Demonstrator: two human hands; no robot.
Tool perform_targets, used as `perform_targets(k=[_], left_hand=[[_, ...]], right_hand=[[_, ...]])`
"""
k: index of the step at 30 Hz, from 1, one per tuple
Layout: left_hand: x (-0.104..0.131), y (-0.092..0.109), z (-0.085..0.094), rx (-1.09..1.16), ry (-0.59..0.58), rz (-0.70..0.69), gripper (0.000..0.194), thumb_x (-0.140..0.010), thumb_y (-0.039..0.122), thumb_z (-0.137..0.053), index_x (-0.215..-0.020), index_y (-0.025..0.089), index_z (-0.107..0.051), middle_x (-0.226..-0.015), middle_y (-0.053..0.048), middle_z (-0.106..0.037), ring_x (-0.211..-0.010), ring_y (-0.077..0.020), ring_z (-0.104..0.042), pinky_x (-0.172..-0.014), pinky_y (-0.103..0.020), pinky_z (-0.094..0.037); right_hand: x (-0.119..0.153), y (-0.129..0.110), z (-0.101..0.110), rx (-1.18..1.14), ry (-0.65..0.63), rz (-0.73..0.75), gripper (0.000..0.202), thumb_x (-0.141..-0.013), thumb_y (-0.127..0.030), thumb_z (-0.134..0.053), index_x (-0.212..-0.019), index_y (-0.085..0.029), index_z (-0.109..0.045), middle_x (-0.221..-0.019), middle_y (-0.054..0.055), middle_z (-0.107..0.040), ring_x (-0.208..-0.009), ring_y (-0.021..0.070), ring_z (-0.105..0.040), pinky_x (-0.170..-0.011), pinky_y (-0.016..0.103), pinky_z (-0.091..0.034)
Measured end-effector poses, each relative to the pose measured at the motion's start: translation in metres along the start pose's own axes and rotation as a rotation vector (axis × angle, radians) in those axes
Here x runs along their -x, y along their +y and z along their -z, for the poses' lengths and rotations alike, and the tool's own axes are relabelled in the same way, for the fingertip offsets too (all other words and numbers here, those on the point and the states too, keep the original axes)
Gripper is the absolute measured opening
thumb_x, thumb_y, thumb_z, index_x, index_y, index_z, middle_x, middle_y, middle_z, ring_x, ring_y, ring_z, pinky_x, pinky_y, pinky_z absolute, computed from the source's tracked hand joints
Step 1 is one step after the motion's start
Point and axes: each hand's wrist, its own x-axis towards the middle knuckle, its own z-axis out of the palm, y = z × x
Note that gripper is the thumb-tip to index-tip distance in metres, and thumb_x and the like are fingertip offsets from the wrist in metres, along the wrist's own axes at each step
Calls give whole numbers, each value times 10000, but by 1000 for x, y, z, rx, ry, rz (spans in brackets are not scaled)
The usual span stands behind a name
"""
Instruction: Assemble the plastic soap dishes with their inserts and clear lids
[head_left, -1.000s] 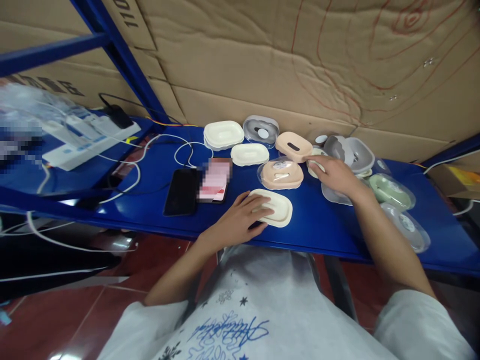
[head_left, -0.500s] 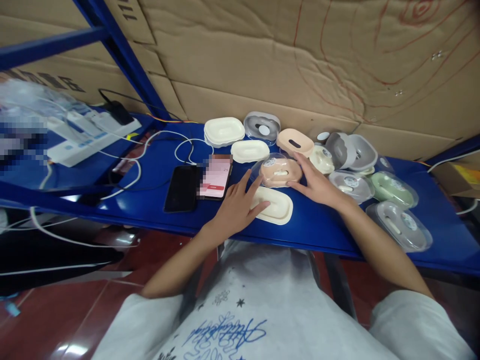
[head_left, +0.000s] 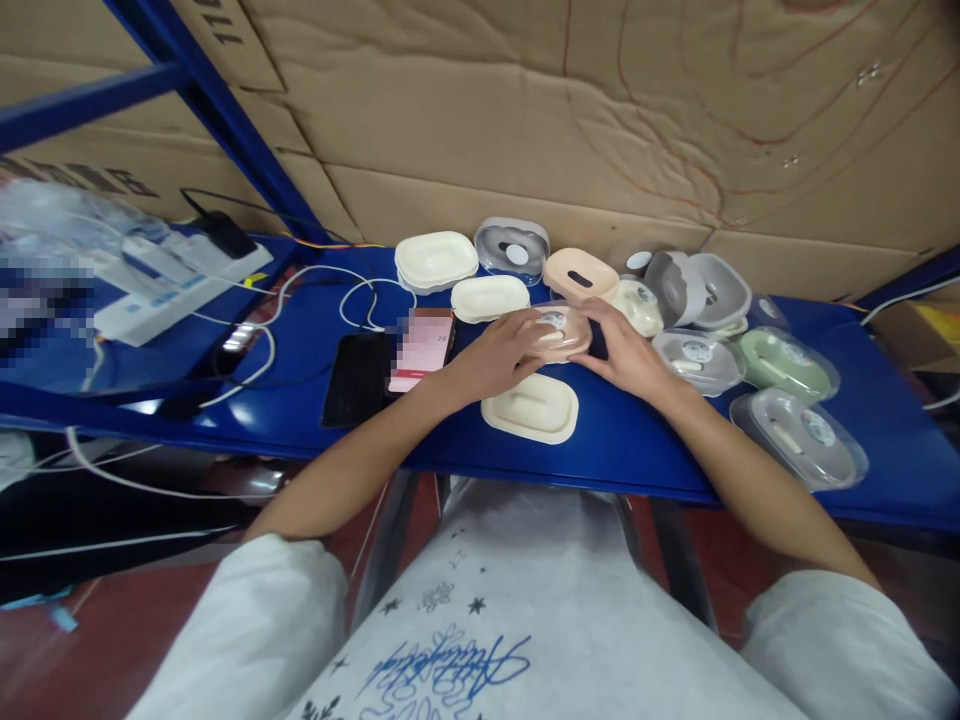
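Note:
A peach soap-dish-like case with a clear lid [head_left: 566, 335] lies between my two hands on the blue table. My left hand [head_left: 499, 355] covers its left part, fingers bent over the lid and rim. On its right edge rest the thumb and fingers of my right hand [head_left: 619, 350], curved round the side. Just below them lies a cream oval tray [head_left: 532, 408], untouched. Behind stand a second cream tray [head_left: 491, 298], a stack of cream pieces [head_left: 436, 260], a grey case [head_left: 512, 248] and an open peach piece [head_left: 581, 274].
Two phones, one black [head_left: 356, 380] and one lit [head_left: 422, 347], lie to the left beside white cables. More cases, grey [head_left: 802, 435] and green [head_left: 787, 365], are at the right. A power strip [head_left: 180, 290] sits far left; cardboard [head_left: 465, 130] rises behind.
My left hand has moved up and right off the cream tray onto the peach case's lid. The clear lid now sits over the peach case, where it stuck out to the left before.

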Motion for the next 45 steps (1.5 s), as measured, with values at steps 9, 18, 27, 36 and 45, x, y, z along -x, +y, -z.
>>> perform_targets(k=[9,18,27,36,45], left_hand=[[-3,-5,1,66,3,-65,364,-1084,252,-504,-1433,213,-600,-1569,-175,-552,-1535,-311,-468,-1292,-618,-364],[-4,-11,3,42,16,-96,380,-1115,334,-459,-1434,193,-611,-1572,-178,-575,-1526,-309,-491,-1270,-577,-390],[-3,-21,4,28,19,-124,448,-1100,368,-519,-1512,202,-577,-1612,-176,-555,-1537,-305,-493,-1261,-569,-410],[1,4,30,-35,61,-63,353,-1025,342,-630,-1342,191,-672,-1443,-157,-679,-1389,-323,-617,-1156,-505,-486],[18,60,10,-21,-266,-357,199,-966,399,-721,-1033,215,-758,-1078,-78,-765,-977,-248,-719,-895,-371,-555]], right_hand=[[3,9,-10,-40,100,-39,692,-961,-713,-649,-1436,-213,-589,-1558,200,-540,-1495,355,-520,-1235,590,-471],[2,14,-18,-16,-6,16,766,-1047,-659,-526,-1665,-228,-387,-1675,194,-437,-1596,342,-400,-1311,606,-352],[2,10,-15,41,-57,-32,756,-1086,-657,-393,-1709,-231,-347,-1689,184,-405,-1595,334,-403,-1313,586,-363],[-3,-7,14,195,-50,-115,768,-1078,-684,-388,-1645,-169,-432,-1646,193,-511,-1513,385,-501,-1236,599,-439],[12,22,21,602,163,-472,608,-1092,-565,-426,-1297,-59,-695,-1158,328,-735,-1135,454,-678,-1024,689,-443]])
